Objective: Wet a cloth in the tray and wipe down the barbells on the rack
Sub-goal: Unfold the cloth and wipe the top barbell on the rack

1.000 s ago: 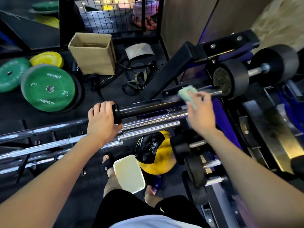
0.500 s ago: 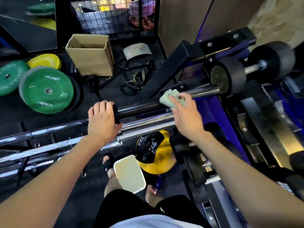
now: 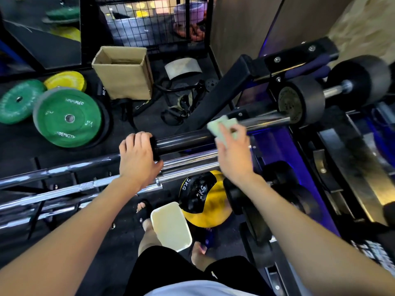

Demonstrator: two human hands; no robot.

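Observation:
My right hand (image 3: 234,149) holds a pale green cloth (image 3: 221,128) against the top barbell (image 3: 183,142), where its dark sleeve meets the shiny shaft. My left hand (image 3: 136,155) grips the same barbell further left, just beside its black collar. Two chrome barbells (image 3: 188,162) lie just below on the rack, running off to the left. A white tray (image 3: 171,226) sits on the floor between my feet.
Black fixed-weight barbells (image 3: 303,99) rest on the rack to the right. A yellow and black 2 kg ball (image 3: 203,196) lies beside the tray. Green and yellow plates (image 3: 66,117) and a cardboard box (image 3: 124,72) stand on the floor at the back left.
My right hand slid the cloth leftward along the top barbell from near the black weight toward the dark sleeve. My left hand kept its grip in place.

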